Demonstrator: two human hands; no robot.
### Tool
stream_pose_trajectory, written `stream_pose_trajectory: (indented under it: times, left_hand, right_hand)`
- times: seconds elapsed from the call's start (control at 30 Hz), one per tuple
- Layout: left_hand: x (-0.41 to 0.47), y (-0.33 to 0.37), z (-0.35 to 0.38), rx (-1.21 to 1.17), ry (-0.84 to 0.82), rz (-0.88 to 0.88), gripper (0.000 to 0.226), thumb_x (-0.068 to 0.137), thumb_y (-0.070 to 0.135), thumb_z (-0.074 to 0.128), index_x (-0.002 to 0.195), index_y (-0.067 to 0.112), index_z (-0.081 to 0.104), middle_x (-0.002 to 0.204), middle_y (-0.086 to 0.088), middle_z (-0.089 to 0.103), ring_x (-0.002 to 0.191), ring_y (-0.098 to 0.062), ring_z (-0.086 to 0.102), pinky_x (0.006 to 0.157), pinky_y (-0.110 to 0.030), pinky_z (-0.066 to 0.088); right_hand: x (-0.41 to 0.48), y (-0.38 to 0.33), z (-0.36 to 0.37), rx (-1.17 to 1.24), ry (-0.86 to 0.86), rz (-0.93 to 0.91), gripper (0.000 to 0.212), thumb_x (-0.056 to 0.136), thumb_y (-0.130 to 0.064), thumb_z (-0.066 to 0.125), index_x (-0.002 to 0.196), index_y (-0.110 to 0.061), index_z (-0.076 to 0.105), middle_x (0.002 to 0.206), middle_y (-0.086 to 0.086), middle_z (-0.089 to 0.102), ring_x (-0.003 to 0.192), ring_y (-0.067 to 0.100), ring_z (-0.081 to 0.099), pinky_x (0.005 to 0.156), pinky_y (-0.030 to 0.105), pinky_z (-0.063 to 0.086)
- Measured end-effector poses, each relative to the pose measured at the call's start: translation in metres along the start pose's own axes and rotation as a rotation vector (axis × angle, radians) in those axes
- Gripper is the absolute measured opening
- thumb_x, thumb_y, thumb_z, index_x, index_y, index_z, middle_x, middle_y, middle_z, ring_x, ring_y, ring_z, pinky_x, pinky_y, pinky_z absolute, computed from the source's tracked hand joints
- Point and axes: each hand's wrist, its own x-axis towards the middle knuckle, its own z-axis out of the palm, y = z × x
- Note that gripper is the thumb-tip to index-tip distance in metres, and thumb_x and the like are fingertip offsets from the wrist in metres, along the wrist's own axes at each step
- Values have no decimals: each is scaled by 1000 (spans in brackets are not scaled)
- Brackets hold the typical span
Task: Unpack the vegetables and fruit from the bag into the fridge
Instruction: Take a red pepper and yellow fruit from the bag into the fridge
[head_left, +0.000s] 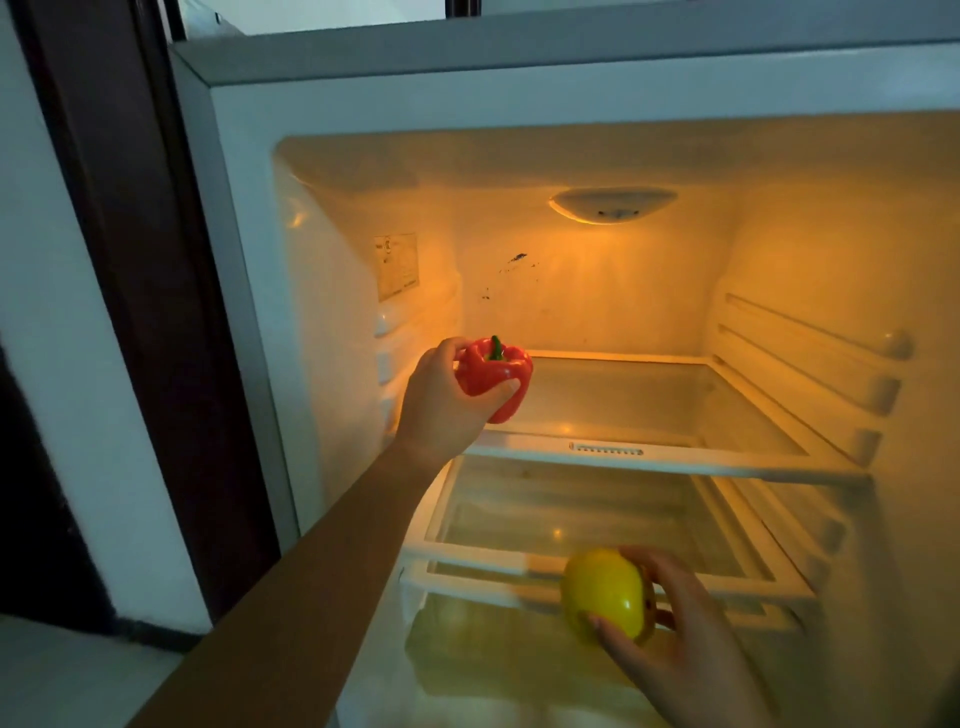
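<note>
Your left hand (441, 400) is curling its fingers round the red pepper (496, 376), holding it at the front left corner of the open fridge's (249, 208) upper glass shelf (649, 410). Your right hand (680, 639) is gripping the yellow fruit (602, 592) before the lower of the 2 shelves (571, 525).

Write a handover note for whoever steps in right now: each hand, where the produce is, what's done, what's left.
Left hand grips the red pepper at the upper shelf's front left.
Right hand holds the yellow pepper in front of the lower shelf.
Done: fridge open, both peppers brought to it.
Left: set both down; the bag is out of view.
</note>
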Motion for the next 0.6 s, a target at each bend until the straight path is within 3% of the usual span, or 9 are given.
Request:
stream_pose_trajectory:
  times: [0.1, 0.23, 0.4, 0.6]
  left_hand:
    - [1, -7, 4, -1, 25, -5, 64, 70, 41, 77, 124, 21, 48, 123, -1, 55, 108, -17, 54, 89, -35, 53]
    - [5, -12, 9, -2, 60, -26, 63, 72, 40, 75, 124, 18, 47, 123, -2, 54, 106, -15, 54, 87, -31, 51]
    - [11, -16, 20, 37, 91, 15, 56, 75, 41, 72, 120, 16, 50, 119, -5, 55, 104, -19, 55, 89, -33, 49]
    - [14, -18, 27, 168, 140, 21, 64, 77, 46, 67, 127, 14, 44, 123, -6, 51, 111, -19, 50, 82, -21, 37]
  right_hand:
    - [-2, 5, 0, 17, 40, 9, 63, 49, -54, 71, 107, -48, 48, 113, -28, 48, 103, -2, 51, 68, 10, 49]
    - [-3, 8, -2, 8, 39, 11, 58, 53, -54, 69, 105, -37, 53, 113, -31, 48, 104, -4, 50, 73, 11, 48]
    - [-2, 9, -3, 0, 30, 27, 59, 53, -55, 68, 106, -36, 52, 112, -25, 51, 105, -3, 50, 75, 13, 49]
    - [-1, 9, -2, 0, 12, 61, 60, 58, -38, 82, 109, -38, 51, 114, -26, 49, 108, -9, 45, 74, 8, 46]
